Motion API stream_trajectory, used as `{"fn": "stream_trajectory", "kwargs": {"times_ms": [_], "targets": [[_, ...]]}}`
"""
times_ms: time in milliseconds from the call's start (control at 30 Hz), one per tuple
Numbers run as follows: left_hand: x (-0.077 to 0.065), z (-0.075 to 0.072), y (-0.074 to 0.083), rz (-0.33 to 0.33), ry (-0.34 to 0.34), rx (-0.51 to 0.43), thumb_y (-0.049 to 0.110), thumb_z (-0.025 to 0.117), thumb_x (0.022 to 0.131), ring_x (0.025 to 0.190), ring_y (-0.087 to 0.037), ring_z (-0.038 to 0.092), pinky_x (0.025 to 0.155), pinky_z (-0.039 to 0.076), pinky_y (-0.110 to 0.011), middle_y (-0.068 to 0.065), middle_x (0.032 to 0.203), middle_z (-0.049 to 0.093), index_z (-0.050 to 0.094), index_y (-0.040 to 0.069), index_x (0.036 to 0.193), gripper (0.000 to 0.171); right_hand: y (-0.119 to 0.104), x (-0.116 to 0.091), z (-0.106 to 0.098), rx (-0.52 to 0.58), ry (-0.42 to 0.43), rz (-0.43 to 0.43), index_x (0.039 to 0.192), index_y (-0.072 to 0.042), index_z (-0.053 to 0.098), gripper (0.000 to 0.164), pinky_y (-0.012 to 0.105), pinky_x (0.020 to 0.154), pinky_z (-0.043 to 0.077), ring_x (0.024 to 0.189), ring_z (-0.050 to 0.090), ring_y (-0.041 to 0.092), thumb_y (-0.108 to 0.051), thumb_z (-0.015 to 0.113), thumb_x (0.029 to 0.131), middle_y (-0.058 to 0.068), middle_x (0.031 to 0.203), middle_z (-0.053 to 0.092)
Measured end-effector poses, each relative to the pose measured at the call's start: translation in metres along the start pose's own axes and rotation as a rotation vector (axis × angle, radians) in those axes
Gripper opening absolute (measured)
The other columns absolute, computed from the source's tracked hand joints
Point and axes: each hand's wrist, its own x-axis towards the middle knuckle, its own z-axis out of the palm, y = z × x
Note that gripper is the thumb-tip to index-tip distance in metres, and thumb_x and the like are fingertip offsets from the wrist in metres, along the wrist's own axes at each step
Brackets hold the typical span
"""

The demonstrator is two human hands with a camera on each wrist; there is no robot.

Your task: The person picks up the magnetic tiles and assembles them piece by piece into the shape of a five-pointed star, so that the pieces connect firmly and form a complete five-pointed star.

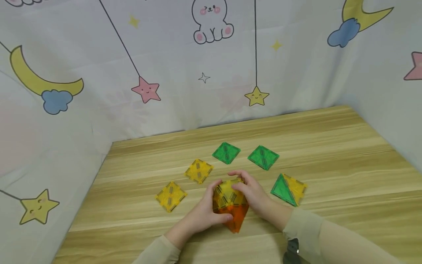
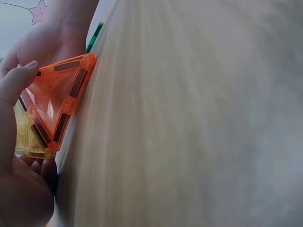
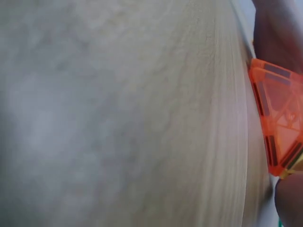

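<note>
Head view shows both hands around one model point(image 1: 232, 208), yellow at the back and orange toward the person, at the middle of the near part of the table point(image 1: 132, 220); whether it touches the wood I cannot tell. The left hand point(image 1: 206, 211) is partly closed on its left side, thumb across the orange face. The right hand point(image 1: 255, 194) has its fingers bent over the yellow part, gripping from the right. Around them lie flat diamonds: two yellow ones point(image 1: 171, 197) to the left, two green ones point(image 1: 263, 157) behind, and a green-and-yellow one point(image 1: 289, 189) to the right.
</note>
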Motion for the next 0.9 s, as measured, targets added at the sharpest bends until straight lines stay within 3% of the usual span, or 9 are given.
{"fn": "stream_trajectory", "kwargs": {"times_ms": [100,400,633,767,900], "targets": [[0.0,0.0,-0.001,0.002,0.006,0.006,0.036,0.078,0.076,0.122,-0.031,0.041,0.099,0.031,-0.051,-0.02,0.142,0.031,0.015,0.017,0.147,0.097,0.001,0.0,-0.002,0.011,-0.02,-0.007,0.127,-0.005,0.05,0.038,0.033,0.082,0.042,0.092,0.053,0.02,-0.009,0.054,0.089,0.013,0.105,0.052],[0.001,-0.002,-0.001,0.0,0.004,0.024,0.037,0.078,0.076,0.126,-0.03,0.037,0.1,0.029,-0.051,-0.018,0.142,0.031,0.016,0.014,0.147,0.097,0.006,-0.003,-0.014,-0.076,-0.164,-0.047,0.135,-0.003,0.042,0.047,0.033,0.086,0.043,0.099,0.055,0.022,-0.01,0.056,0.09,0.016,0.115,0.055],[0.001,-0.002,0.0,-0.004,0.009,0.03,0.036,0.078,0.075,0.128,-0.032,0.034,0.102,0.027,-0.052,-0.019,0.144,0.03,0.017,0.013,0.147,0.098,0.004,-0.005,-0.023,-0.158,-0.185,-0.033,0.14,-0.007,0.035,0.061,0.036,0.08,0.043,0.088,0.054,0.022,-0.005,0.058,0.083,0.014,0.098,0.055],[0.001,-0.002,0.0,-0.006,0.006,0.029,0.037,0.078,0.075,0.128,-0.031,0.034,0.102,0.027,-0.052,-0.018,0.144,0.03,0.016,0.012,0.148,0.098,0.005,-0.006,-0.028,-0.208,-0.207,-0.065,0.141,-0.007,0.032,0.063,0.032,0.073,0.044,0.08,0.052,0.021,-0.004,0.06,0.084,0.011,0.091,0.054],[0.001,-0.002,0.0,-0.006,0.002,0.022,0.036,0.078,0.075,0.129,-0.031,0.034,0.102,0.027,-0.052,-0.017,0.144,0.029,0.016,0.013,0.148,0.098,0.005,-0.01,-0.033,-0.266,-0.244,-0.1,0.143,-0.008,0.03,0.067,0.029,0.072,0.046,0.082,0.052,0.021,-0.005,0.064,0.085,0.011,0.096,0.052]]}}
